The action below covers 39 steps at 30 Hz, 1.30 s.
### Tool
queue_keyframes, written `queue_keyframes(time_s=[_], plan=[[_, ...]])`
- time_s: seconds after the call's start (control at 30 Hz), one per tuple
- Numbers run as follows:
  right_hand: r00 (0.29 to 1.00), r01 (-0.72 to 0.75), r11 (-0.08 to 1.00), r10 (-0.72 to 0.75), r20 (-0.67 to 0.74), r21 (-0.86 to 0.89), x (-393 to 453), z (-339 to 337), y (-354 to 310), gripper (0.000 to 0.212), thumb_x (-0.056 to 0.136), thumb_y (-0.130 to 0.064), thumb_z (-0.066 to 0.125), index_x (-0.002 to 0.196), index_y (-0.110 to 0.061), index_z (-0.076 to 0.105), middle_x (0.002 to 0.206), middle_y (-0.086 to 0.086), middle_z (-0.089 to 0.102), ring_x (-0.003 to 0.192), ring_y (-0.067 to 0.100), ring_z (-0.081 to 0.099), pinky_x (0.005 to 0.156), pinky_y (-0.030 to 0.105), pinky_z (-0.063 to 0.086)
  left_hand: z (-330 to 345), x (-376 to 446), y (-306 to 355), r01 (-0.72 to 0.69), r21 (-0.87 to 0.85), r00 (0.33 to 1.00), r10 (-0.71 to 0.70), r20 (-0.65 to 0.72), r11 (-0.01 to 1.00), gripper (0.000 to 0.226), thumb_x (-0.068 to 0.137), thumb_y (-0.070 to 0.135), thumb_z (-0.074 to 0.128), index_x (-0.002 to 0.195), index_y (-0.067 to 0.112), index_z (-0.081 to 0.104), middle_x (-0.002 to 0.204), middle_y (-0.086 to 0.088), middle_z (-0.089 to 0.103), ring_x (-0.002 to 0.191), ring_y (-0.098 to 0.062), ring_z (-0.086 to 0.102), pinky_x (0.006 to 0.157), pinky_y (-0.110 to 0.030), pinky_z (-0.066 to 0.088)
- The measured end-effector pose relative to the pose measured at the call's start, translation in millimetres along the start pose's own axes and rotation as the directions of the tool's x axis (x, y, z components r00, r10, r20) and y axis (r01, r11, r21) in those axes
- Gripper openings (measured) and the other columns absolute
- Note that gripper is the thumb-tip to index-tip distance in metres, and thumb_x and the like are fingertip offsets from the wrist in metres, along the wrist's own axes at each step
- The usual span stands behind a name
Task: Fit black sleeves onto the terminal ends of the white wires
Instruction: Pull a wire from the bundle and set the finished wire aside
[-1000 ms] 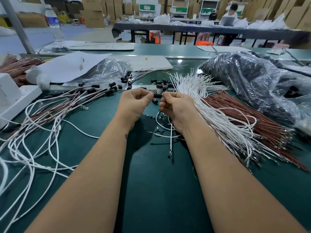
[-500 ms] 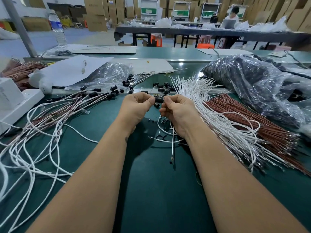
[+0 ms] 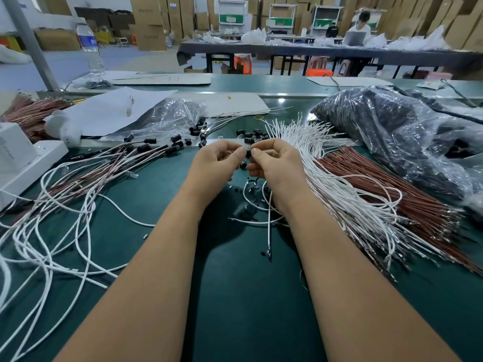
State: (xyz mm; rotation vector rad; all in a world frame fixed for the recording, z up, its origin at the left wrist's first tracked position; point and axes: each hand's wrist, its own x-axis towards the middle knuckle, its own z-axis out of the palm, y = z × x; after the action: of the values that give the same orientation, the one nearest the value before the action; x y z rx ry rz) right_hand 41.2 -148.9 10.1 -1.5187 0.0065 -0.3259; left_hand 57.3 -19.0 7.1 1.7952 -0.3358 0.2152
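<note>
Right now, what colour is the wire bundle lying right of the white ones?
Reddish brown wire bundle, clearest in the head view.

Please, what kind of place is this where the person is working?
Most likely a small factory or assembly workshop: bundles of white wires cover the green workbench, stacked cardboard boxes line the back, and another worker sits at a long table.

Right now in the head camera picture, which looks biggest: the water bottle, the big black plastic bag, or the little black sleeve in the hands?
1. Black plastic bag, by far the largest.
2. Water bottle; it stands far back, so it may look smaller than it is.
3. Black sleeve, tiny, pinched between the left hand and the right hand.
</note>
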Motion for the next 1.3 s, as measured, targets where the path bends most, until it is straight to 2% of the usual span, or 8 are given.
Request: queue_keyframes(time_s=[0.13, 0.27, 0.4, 0.5, 0.8, 1.07, 1.17, 1.3], plan=[[0.997, -0.015, 0.998, 0.019, -0.068, 0.060, 0.3, -2.5, -2.3, 0.014, 0.091, -0.005, 0.058, 0.082, -0.015, 0.062, 0.067, 0.001, 0.061, 0.051, 0.007, 0.057, 0.052, 0.020, 0.049, -3.5, 1.5, -1.7, 0.005, -0.007, 1.000, -0.005, -0.019, 1.000, 0.012, 0.093, 0.016, 0.061, 0.084, 0.014, 0.068, 0.072, -0.011, 0.057, 0.058, -0.016, 0.042, 0.059, -0.030, 0.040], [0.995, -0.014, 0.993, 0.025, -0.095, 0.113, 0.9, -7.4, -4.4, 0.010, 0.093, -0.012, 0.060, 0.084, -0.015, 0.064, 0.057, -0.004, 0.059, 0.047, 0.007, 0.054, 0.047, 0.019, 0.046, -5.1, 3.8, -4.8, 0.029, -0.077, 0.999, -0.031, -0.031, 0.997, 0.016, 0.094, 0.018, 0.060, 0.081, 0.014, 0.069, 0.075, -0.009, 0.059, 0.062, -0.016, 0.041, 0.061, -0.028, 0.036], [0.996, -0.086, 0.970, 0.086, 0.006, 0.228, -0.5, -4.3, -6.5, 0.009, 0.093, -0.003, 0.058, 0.088, -0.006, 0.065, 0.060, 0.001, 0.063, 0.049, 0.010, 0.058, 0.051, 0.022, 0.051, -4.4, 6.0, -7.8, 0.041, -0.114, 0.999, -0.042, -0.008, 0.993, 0.008, 0.090, 0.015, 0.065, 0.085, 0.019, 0.070, 0.064, 0.014, 0.066, 0.056, 0.006, 0.053, 0.057, -0.008, 0.039], [0.996, -0.091, 0.978, 0.094, -0.005, 0.190, -1.3, -5.1, -6.9, 0.010, 0.093, -0.006, 0.060, 0.083, -0.007, 0.063, 0.055, -0.001, 0.062, 0.044, 0.010, 0.056, 0.045, 0.021, 0.048, -3.6, 4.9, -7.3, 0.024, -0.150, 1.000, -0.025, -0.005, 0.988, 0.010, 0.088, 0.009, 0.067, 0.097, 0.008, 0.071, 0.064, 0.015, 0.067, 0.057, 0.009, 0.057, 0.055, -0.003, 0.039], [0.994, -0.110, 0.985, 0.110, 0.004, 0.135, -0.8, -5.9, -5.4, 0.016, 0.093, -0.010, 0.060, 0.076, -0.009, 0.062, 0.052, -0.002, 0.060, 0.043, 0.010, 0.054, 0.043, 0.021, 0.045, -3.3, 2.1, -3.8, 0.013, -0.151, 0.999, -0.006, 0.043, 0.988, 0.012, 0.087, 0.005, 0.066, 0.099, 0.007, 0.070, 0.058, 0.015, 0.066, 0.056, 0.008, 0.057, 0.054, -0.003, 0.038], [0.991, -0.132, 0.982, 0.133, 0.004, 0.137, 0.5, -5.9, -3.4, 0.015, 0.091, -0.007, 0.062, 0.076, -0.009, 0.061, 0.050, -0.003, 0.060, 0.042, 0.010, 0.054, 0.042, 0.020, 0.045, -2.5, 1.1, -1.8, 0.039, -0.132, 0.996, -0.028, 0.082, 0.990, 0.020, 0.088, 0.000, 0.063, 0.106, 0.001, 0.070, 0.073, 0.004, 0.068, 0.059, 0.006, 0.057, 0.056, -0.005, 0.039], [0.993, -0.114, 0.985, 0.118, -0.025, 0.127, 0.9, -6.5, -2.0, 0.014, 0.089, -0.007, 0.065, 0.077, -0.011, 0.061, 0.052, -0.002, 0.060, 0.043, 0.010, 0.054, 0.043, 0.021, 0.046, -3.3, 1.8, -3.2, 0.079, -0.121, 0.992, -0.066, 0.104, 0.990, 0.019, 0.091, 0.001, 0.058, 0.094, 0.013, 0.072, 0.064, 0.004, 0.067, 0.056, -0.005, 0.050, 0.056, -0.013, 0.041], [0.995, -0.082, 0.995, 0.085, -0.045, 0.062, 1.2, -8.8, -0.5, 0.016, 0.089, -0.010, 0.066, 0.074, -0.012, 0.061, 0.055, -0.001, 0.060, 0.043, 0.009, 0.054, 0.043, 0.020, 0.045, -2.7, 0.1, -5.9, 0.073, -0.047, 0.995, -0.070, 0.077, 0.996, 0.013, 0.089, 0.009, 0.066, 0.079, 0.015, 0.070, 0.064, 0.000, 0.068, 0.053, -0.006, 0.056, 0.056, -0.017, 0.049]])
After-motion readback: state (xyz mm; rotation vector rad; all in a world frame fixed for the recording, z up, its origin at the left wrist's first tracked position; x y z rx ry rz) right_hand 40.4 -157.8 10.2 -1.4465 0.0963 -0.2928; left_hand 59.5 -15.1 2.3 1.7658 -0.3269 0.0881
